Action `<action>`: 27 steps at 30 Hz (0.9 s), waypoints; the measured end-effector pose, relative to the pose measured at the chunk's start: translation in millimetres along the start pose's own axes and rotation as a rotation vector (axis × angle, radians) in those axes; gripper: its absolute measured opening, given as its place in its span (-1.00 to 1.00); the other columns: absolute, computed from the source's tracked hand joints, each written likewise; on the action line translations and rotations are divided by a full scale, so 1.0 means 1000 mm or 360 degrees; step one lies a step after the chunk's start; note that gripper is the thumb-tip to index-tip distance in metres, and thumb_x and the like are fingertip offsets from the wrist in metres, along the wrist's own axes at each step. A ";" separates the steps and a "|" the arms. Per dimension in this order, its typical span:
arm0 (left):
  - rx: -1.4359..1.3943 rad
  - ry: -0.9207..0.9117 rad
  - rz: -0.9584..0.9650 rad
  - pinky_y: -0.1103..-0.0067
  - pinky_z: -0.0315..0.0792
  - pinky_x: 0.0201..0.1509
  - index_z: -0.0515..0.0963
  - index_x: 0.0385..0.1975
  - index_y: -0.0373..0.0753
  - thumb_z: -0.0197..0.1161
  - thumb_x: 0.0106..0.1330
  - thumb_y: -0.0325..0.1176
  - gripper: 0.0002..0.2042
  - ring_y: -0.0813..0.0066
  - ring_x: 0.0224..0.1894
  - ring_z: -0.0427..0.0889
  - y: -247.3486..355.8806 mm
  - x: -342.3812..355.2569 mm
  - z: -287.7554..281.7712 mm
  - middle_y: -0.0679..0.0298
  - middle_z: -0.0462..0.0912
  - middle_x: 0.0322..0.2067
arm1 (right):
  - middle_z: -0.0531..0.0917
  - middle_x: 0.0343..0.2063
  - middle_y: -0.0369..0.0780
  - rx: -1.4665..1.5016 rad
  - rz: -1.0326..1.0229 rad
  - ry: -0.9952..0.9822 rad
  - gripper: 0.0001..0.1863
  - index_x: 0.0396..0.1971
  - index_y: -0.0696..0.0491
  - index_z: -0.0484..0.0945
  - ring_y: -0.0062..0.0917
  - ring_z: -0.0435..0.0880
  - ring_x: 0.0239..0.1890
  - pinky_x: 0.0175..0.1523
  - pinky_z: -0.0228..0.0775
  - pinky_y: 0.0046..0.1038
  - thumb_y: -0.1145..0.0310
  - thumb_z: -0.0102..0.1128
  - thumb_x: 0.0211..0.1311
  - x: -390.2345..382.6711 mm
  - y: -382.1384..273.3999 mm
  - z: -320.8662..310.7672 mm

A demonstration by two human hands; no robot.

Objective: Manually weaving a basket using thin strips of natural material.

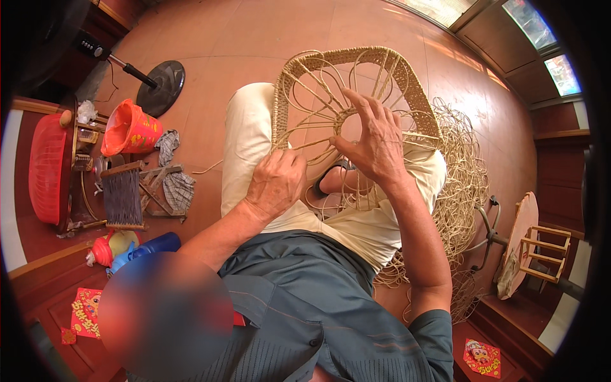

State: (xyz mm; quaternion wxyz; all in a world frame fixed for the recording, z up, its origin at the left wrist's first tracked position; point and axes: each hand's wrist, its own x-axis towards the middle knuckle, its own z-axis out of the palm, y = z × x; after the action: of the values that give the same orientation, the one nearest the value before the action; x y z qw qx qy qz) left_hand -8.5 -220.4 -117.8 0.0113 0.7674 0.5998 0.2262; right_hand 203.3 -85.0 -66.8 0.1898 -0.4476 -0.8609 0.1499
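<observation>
A straw-coloured woven frame (420, 102), squarish with rounded corners, lies across my knees. Looped cords (321, 95) radiate inside it toward a small ring in the middle. At the near left corner, my left hand (277, 181) is closed, its fingertips pinching cord close to the rim. My right hand (374, 140) reaches over the middle, thumb and fingers spread around the small ring, with no clear grip on it. Part of the near rim is hidden behind my hands. Loose cord hangs below, between my legs.
A large tangled heap of cord (461, 172) lies on the floor by my right leg. To the left are a folding stool (124, 194), a red bucket (132, 130) and a fan's round base (160, 89). A round-topped stool (517, 245) stands at the right.
</observation>
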 end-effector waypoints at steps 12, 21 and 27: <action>-0.0351 -0.0039 0.0209 0.28 0.64 -0.20 0.60 -0.28 -0.24 0.38 0.42 -0.37 -0.88 0.10 -0.24 0.74 0.064 0.003 0.003 0.11 0.64 -0.30 | 0.39 0.56 -0.16 -0.0381 -0.0339 0.0315 -0.15 0.47 -0.25 0.55 -0.06 0.25 0.67 0.68 0.08 0.12 -0.02 0.66 0.15 -0.006 0.010 0.004; -0.0778 -0.0544 -0.0016 0.19 0.62 -0.35 0.53 -0.25 -0.27 0.27 0.60 -0.34 -0.82 -0.01 -0.37 0.82 0.071 0.001 0.013 0.06 0.66 -0.53 | 0.70 0.21 -0.24 -0.0415 -0.0618 0.0032 -0.55 0.26 -0.23 0.68 -0.27 0.68 0.29 0.42 0.36 -0.09 0.15 0.42 0.40 0.029 0.016 -0.023; -0.0794 -0.0521 -0.0010 0.19 0.63 -0.36 0.51 -0.25 -0.25 0.25 0.62 -0.34 -0.83 -0.01 -0.36 0.81 0.074 -0.007 0.017 0.05 0.68 -0.47 | 0.71 0.11 -0.23 -0.0294 -0.0611 0.0029 -0.70 0.13 -0.12 0.65 -0.24 0.75 0.14 0.40 0.41 -0.12 0.23 0.36 0.47 0.037 0.028 -0.013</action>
State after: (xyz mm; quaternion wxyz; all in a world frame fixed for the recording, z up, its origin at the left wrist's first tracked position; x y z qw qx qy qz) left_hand 63.9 -243.4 -114.1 0.2968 0.7654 0.5183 0.2397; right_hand 209.1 -37.6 -60.0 0.1807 -0.2921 -0.9388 0.0272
